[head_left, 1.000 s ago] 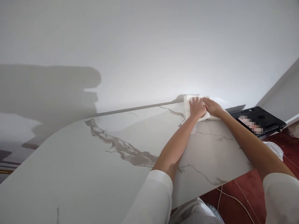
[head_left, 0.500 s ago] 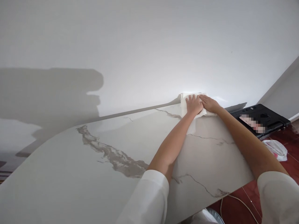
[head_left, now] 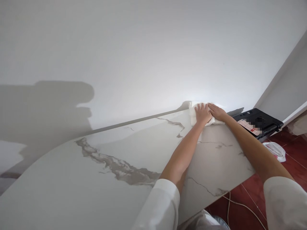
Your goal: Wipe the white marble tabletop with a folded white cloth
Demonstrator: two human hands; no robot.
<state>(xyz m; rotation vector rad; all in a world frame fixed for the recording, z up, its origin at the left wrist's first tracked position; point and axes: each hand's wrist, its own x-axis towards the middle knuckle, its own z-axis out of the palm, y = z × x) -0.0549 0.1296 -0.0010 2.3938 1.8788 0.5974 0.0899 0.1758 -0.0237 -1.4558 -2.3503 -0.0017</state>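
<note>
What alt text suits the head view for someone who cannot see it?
A person's left hand and right hand rest on a white cloth at the far edge of a marble-patterned tabletop beside a pale wall. A black object lies to the right.

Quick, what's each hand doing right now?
Left hand: open, resting on the white cloth.
Right hand: open, resting on the same cloth, beside the left hand.

Cloth point(head_left: 192, 117) on table point(head_left: 59, 188), wall point(head_left: 144, 48) behind — floor point(head_left: 297, 150) below
</note>
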